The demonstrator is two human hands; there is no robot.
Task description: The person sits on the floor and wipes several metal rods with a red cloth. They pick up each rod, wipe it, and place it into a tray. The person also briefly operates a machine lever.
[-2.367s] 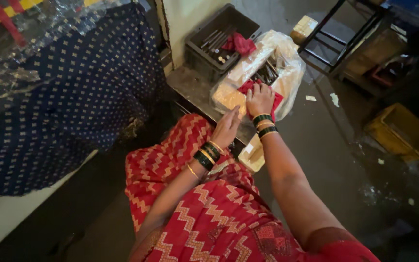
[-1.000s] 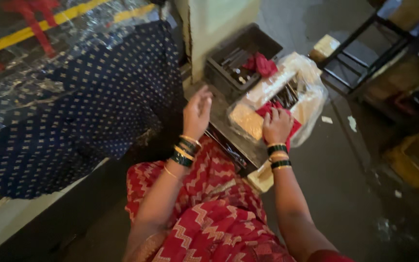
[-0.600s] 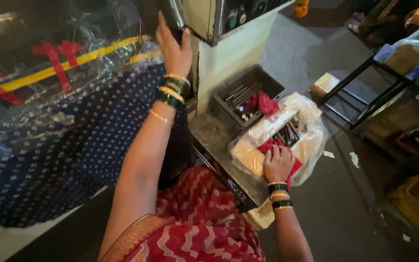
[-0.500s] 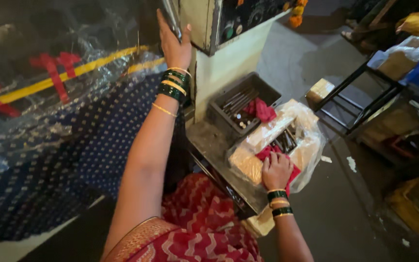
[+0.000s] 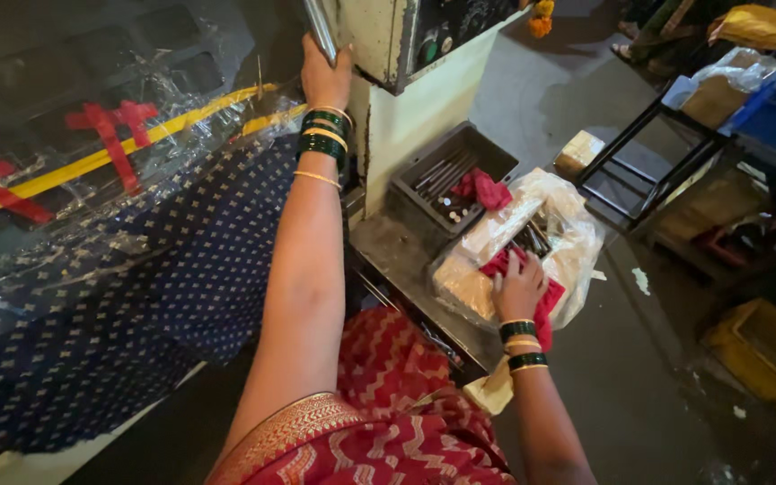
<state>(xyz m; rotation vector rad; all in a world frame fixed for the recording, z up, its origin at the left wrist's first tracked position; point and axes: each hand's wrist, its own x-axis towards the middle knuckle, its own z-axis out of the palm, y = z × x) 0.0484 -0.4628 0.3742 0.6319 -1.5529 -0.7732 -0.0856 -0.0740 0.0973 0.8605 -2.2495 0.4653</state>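
My left hand point(image 5: 324, 75) is raised high and grips a shiny metal handle bar point(image 5: 319, 27) on the machine door. My right hand point(image 5: 517, 286) rests low on a red cloth point(image 5: 546, 304) inside a clear plastic bag point(image 5: 569, 235) full of metal rods and parts. Whether its fingers hold anything is hidden. Green and gold bangles ring both wrists. The bag lies on a dark metal shelf point(image 5: 392, 254) beside the machine.
A grey crate point(image 5: 446, 158) with metal rods and a red rag stands behind the bag. A dotted blue cloth point(image 5: 127, 296) hangs under a plastic-covered window on the left. A black metal stand point(image 5: 644, 175), a yellow crate point(image 5: 761, 355) and boxes stand on the floor at right.
My left hand has risen from beside the bag up to the machine's handle bar and closed on it. My right hand has stayed on the red cloth in the bag.
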